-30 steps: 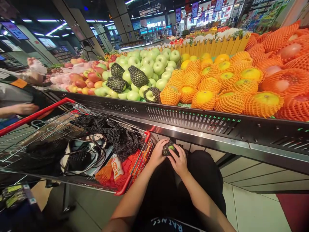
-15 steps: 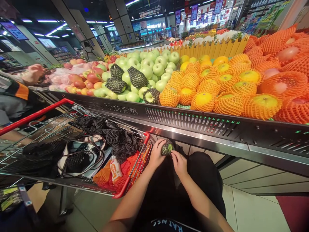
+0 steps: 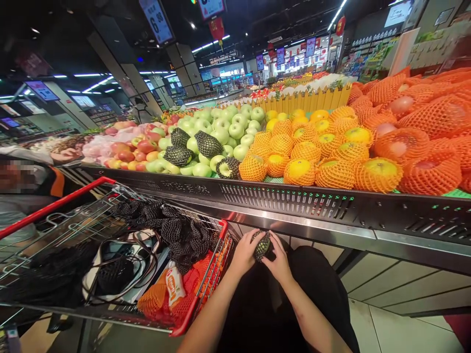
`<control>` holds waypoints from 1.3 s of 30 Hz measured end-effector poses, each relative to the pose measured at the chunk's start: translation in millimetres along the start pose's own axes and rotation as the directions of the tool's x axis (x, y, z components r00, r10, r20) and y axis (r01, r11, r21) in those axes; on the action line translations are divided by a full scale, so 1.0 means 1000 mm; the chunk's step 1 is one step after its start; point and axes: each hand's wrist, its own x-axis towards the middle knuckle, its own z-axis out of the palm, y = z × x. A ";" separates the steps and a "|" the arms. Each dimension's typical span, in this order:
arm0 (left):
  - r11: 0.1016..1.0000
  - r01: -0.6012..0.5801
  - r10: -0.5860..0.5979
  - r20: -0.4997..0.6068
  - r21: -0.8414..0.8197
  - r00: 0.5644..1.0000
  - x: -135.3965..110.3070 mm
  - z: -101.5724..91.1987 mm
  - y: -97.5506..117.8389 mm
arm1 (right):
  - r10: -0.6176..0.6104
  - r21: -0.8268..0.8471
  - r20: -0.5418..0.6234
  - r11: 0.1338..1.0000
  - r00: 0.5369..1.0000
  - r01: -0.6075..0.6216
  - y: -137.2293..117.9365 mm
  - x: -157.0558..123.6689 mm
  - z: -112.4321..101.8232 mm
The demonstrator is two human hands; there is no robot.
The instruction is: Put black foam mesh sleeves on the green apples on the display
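Over my lap, both hands hold a green apple (image 3: pixel 262 246) sleeved in black foam netting. My left hand (image 3: pixel 245 251) curls round its left side, fingertips over the top. My right hand (image 3: pixel 278 259) grips the right side, with thumb below and fingers above. Green shows through the mesh, but the fingers cover part of the fruit. On the display in front, loose green apples (image 3: pixel 221 136) are piled up. Several black-netted fruits lie on their near side, among them a fully covered one (image 3: pixel 209 143) and one with its top showing (image 3: pixel 228 168).
To my left stands a shopping cart (image 3: pixel 223 228) with black foam nets (image 3: pixel 184 230), a bag with cords (image 3: pixel 136 264) and orange nets (image 3: pixel 152 296). Orange-netted fruit (image 3: pixel 300 170) fills the display's right. The metal display edge (image 3: pixel 294 223) runs before my knees. Another person (image 3: pixel 22 196) is at far left.
My right hand has shifted from the netting's edge to a grip round the apple's side. The apple has turned, with less bare green showing. The view has tilted upward and slightly right.
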 end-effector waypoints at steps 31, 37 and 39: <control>0.791 0.233 -0.436 -0.254 -0.566 0.863 -0.001 0.009 0.009 | 0.341 0.476 0.084 0.811 0.936 -0.339 0.015 -0.003 -0.003; 0.988 -0.055 0.017 -0.243 -0.148 0.970 0.003 -0.015 0.024 | 0.339 0.491 0.019 0.816 0.940 -0.304 0.020 -0.001 -0.001; 0.990 -0.104 0.105 0.004 -0.098 0.994 0.005 -0.020 0.025 | 0.326 0.492 0.015 0.820 0.945 -0.291 0.017 -0.001 0.000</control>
